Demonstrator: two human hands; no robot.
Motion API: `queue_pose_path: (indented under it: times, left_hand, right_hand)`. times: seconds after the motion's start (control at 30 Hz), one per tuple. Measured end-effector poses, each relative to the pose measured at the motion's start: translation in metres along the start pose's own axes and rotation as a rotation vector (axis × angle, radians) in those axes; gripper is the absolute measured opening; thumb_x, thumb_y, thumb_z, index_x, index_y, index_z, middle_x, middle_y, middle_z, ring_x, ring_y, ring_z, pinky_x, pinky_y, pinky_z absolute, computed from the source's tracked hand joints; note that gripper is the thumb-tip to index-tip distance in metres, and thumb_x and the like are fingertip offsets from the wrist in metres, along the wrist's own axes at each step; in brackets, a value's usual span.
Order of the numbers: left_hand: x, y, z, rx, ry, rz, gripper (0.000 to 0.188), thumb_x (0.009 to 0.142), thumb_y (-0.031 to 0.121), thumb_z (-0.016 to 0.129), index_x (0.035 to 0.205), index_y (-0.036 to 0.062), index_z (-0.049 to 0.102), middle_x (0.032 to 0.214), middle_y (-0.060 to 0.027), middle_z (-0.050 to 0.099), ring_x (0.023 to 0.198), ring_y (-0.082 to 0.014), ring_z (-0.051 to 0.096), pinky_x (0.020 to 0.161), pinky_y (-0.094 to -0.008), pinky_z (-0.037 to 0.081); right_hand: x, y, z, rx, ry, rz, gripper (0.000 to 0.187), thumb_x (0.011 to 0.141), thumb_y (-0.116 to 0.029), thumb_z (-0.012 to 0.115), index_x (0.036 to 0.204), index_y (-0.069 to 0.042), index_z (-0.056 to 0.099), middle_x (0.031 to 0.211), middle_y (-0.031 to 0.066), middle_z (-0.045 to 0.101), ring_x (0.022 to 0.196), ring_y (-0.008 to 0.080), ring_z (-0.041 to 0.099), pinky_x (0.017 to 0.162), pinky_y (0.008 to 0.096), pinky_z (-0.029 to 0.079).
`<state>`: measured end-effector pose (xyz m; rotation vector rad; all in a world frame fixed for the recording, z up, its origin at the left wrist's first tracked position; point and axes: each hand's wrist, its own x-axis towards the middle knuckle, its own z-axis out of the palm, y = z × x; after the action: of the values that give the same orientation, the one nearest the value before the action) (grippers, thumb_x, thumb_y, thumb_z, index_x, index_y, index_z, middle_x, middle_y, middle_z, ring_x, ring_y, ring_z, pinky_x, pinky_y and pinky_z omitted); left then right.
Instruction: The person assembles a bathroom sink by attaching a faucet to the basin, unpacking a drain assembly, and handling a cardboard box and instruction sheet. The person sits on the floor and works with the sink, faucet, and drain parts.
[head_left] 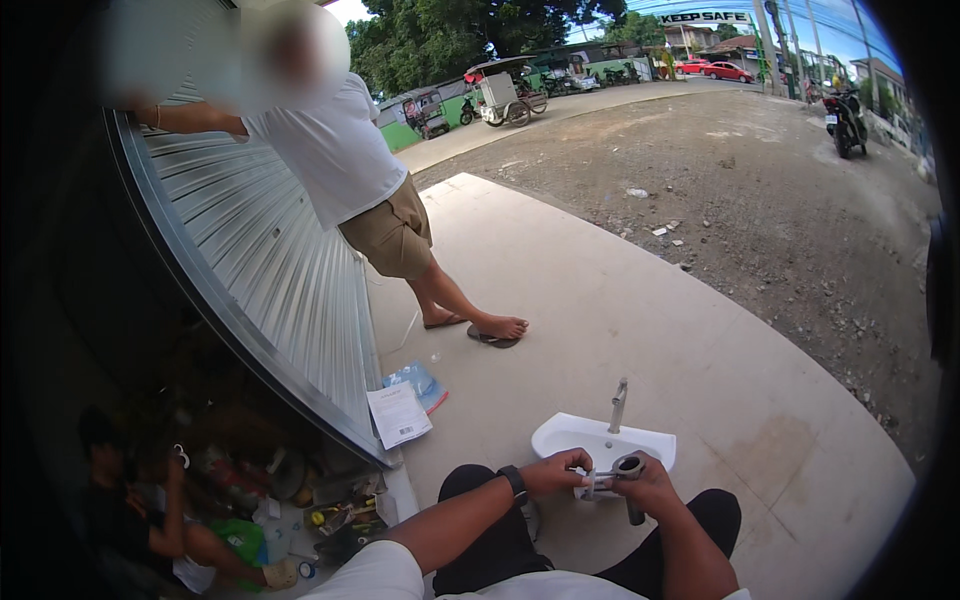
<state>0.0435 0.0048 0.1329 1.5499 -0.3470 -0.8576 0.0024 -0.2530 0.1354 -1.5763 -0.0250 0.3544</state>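
In front of my knees, a small white washbasin [560, 432] sits on the pale floor with a metal tap [618, 405] standing at its far rim. Over its near edge, my right hand [650, 488] is closed around a grey pipe fitting [635, 515] with a round open end facing up. A short tube runs from the fitting toward my left hand [556, 474]. That hand is closed too, its fingertips pinching a small pale piece [590, 486] at the tube's end. What exactly this piece is, I cannot make out. The fingers partly hide both parts.
A person [340, 150] stands ahead left beside a corrugated metal shutter [270, 230]. Papers and a blue packet [420, 383] lie by the shutter's foot. Lower left, another person [150, 510] sits among tools [345, 515]. Beyond the floor slab is gravel with a parked motorcycle [846, 122].
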Motion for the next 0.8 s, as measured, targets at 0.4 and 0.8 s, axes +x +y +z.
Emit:
queue_pose_path:
  times: [0.4, 0.8]
  left_hand:
    - [-0.055, -0.011, 0.058, -0.16, 0.236, -0.042, 0.032, 0.091, 0.011, 0.068, 0.119, 0.0089, 0.052, 0.108, -0.0039, 0.06, 0.092, -0.013, 0.063, 0.079, -0.0304, 0.054]
    - [-0.034, 0.001, 0.033, 0.051, 0.118, -0.04, 0.032, 0.09, 0.012, 0.069, 0.118, 0.0067, 0.054, 0.108, -0.0016, 0.056, 0.095, -0.0096, 0.056, 0.083, -0.0271, 0.048]
  right_hand:
    - [-0.033, -0.02, 0.004, -0.16, -0.168, -0.063, 0.039, 0.074, -0.012, 0.09, 0.105, -0.002, 0.068, 0.094, 0.0049, 0.072, 0.089, 0.0152, 0.067, 0.082, 0.0334, 0.055]
    - [-0.023, -0.01, 0.005, -0.058, -0.192, -0.06, 0.041, 0.076, -0.018, 0.092, 0.105, -0.001, 0.069, 0.095, 0.0052, 0.073, 0.088, 0.0137, 0.067, 0.081, 0.0313, 0.055]
